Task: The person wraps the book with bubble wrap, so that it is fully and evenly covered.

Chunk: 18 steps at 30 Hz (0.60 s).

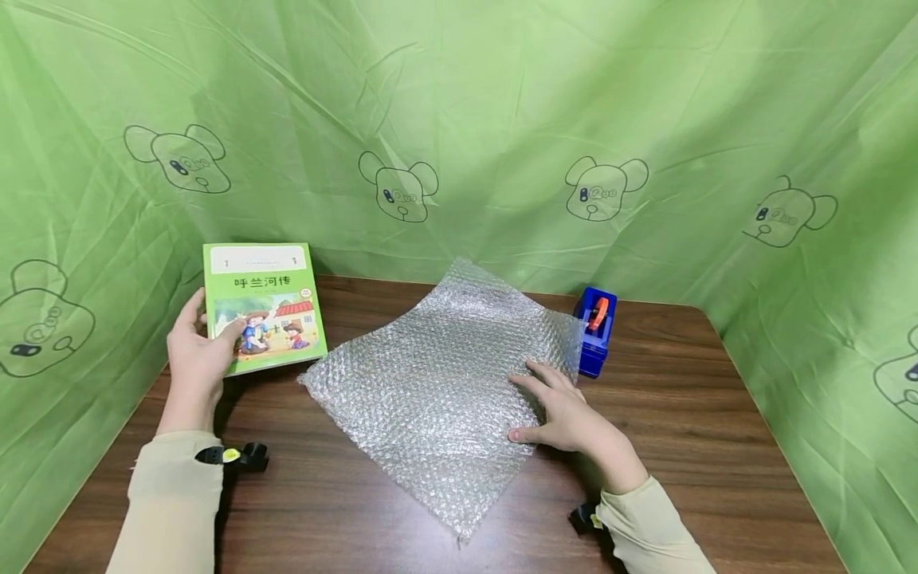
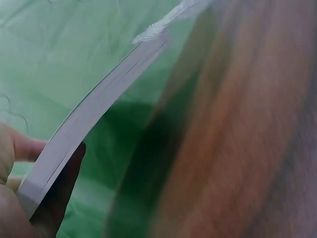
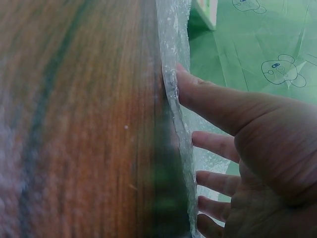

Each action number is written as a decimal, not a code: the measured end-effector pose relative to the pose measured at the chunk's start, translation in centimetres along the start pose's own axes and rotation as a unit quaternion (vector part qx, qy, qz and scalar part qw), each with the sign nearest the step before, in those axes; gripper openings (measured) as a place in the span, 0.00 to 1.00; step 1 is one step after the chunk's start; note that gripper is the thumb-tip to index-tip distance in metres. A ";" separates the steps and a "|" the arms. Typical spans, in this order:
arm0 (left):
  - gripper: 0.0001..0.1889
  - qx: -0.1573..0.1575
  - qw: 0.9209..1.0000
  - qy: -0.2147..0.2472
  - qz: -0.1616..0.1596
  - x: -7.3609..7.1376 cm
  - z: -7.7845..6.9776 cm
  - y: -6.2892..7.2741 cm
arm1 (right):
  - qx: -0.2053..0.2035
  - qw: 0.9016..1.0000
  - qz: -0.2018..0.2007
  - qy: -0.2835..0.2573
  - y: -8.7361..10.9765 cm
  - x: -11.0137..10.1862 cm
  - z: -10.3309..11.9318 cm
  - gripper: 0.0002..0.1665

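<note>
Green book [image 1: 271, 303] at frame left, bubble wrap [image 1: 423, 391] mid-frame
The left hand [image 1: 197, 351] pinches the book's left side, thumb over its cover, apparently to control its tilt; the right hand [image 1: 562, 414], fingers spread, touches the bubble wrap, likely steadying it on the counter [image 1: 681, 406].

Surface [image 1: 674, 414]: dark brown, wood-grain finish, far corner at two o'clock rounded. Lying near its centre: one bubble wrap sheet [image 1: 423, 391], transparent, spread out and set diamond-wise, one corner pointing to six o'clock, another to twelve. At the sheet's two o'clock side: one blue tape dispenser [image 1: 596, 347], overlapped by the sheet's corner in the head view; contact undetermined.
</note>
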<state>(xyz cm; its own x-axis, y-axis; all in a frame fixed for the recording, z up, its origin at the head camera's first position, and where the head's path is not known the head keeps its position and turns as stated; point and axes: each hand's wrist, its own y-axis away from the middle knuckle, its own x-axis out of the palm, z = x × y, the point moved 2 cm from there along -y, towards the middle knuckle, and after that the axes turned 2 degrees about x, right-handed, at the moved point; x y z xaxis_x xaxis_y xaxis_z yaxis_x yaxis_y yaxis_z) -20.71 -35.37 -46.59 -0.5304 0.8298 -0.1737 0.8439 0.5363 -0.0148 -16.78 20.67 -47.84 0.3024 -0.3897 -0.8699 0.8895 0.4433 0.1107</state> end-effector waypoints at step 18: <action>0.45 -0.043 0.989 0.113 0.088 5.9 -3.7 4.3 | -0.001 1.000 0.002 -0.001 0.0 -0.1 0.1 0.56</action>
<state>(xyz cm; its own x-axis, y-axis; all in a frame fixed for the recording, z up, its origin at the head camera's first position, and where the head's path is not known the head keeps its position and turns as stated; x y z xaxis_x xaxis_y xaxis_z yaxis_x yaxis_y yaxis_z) -20.53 -27.58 -44.05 -0.3877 0.9200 0.0579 0.9203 0.3827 0.0808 -16.75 20.67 -47.70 0.3062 -0.3888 -0.8690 0.8879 0.4459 0.1134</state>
